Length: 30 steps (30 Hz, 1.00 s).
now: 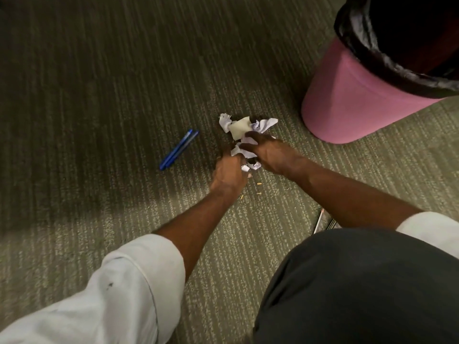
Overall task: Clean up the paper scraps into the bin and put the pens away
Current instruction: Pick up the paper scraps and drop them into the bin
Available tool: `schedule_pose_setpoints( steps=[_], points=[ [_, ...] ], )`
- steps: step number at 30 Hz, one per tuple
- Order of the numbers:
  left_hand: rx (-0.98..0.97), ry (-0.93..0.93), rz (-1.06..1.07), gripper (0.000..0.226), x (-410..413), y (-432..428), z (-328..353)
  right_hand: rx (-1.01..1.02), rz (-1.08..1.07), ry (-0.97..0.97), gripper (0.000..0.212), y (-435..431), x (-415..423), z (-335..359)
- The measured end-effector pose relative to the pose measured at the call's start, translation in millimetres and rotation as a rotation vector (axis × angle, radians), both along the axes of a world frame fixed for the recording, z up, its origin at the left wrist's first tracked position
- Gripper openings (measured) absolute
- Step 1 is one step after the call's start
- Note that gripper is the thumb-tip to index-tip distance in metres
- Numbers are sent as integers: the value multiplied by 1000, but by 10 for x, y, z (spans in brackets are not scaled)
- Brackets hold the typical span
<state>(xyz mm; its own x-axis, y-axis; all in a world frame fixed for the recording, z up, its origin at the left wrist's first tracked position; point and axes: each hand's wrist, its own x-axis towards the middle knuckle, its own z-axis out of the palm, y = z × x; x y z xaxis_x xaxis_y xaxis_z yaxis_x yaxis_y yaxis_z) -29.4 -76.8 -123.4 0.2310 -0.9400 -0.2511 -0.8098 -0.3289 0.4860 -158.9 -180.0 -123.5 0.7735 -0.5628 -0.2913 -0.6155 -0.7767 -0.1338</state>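
Observation:
A small heap of crumpled white paper scraps [244, 127] lies on the carpet in the middle of the view. My left hand [229, 173] is closed around scraps at the heap's near side. My right hand [269, 152] presses over the heap from the right, fingers curled on paper. Two blue pens [179, 149] lie side by side on the carpet, left of the heap and apart from both hands. The pink bin [347, 100] with a black liner stands at the upper right, its opening partly cut off by the frame.
Striped grey-green carpet [99, 95] covers the floor. My dark-trousered knee [360, 281] fills the lower right. Thin pen-like sticks [319, 220] lie partly hidden beside the knee. Tiny orange crumbs [258, 184] dot the carpet near my left hand.

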Motion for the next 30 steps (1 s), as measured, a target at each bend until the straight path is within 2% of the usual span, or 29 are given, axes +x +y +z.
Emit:
schedule_pose_setpoints(
  steps=[7, 12, 14, 17, 22, 27, 30],
  points=[
    [-100, -21, -26, 18, 48, 51, -94, -60, -69, -56, 42, 190, 2, 241],
    [-110, 47, -19, 17, 68, 63, -58, -38, -121, -101, 30, 206, -11, 231],
    [-113, 59, -2, 17, 94, 49, -39, 13, -205, -140, 23, 206, -15, 233],
    [-128, 59, 14, 13, 129, 21, 27, 99, -352, -199, 27, 222, -20, 284],
    [-159, 71, 11, 18, 156, -12, 142, 102, -530, -332, 23, 248, -94, 295],
    [-179, 87, 0, 13, 174, -104, 323, 87, -542, -451, 14, 165, -204, 464],
    [-192, 86, -6, 13, 184, -211, 483, 70, -535, -484, 20, 77, -243, 683]
  ],
)
